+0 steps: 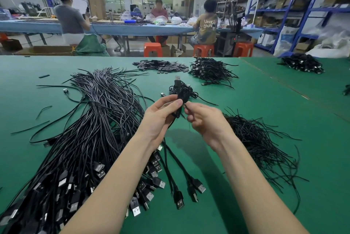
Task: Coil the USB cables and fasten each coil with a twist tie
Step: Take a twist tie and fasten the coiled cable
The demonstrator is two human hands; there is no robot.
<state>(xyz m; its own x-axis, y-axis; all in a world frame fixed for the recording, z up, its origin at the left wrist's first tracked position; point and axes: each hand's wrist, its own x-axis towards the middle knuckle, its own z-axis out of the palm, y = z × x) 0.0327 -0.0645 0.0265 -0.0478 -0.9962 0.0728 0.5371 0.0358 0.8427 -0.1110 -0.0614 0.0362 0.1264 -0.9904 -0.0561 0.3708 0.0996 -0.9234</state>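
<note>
My left hand grips a coiled black USB cable above the green table, its plug pointing up and away. My right hand pinches a thin black twist tie at the coil's waist, fingertips touching the left thumb. A big bundle of loose USB cables lies to the left, plugs toward me. To the right lies a heap of black twist ties.
A pile of tied coils and a heap of small dark flat pieces lie at the table's far side. Another cable pile is far right. Stray cables lie to the left. People sit at a blue bench beyond.
</note>
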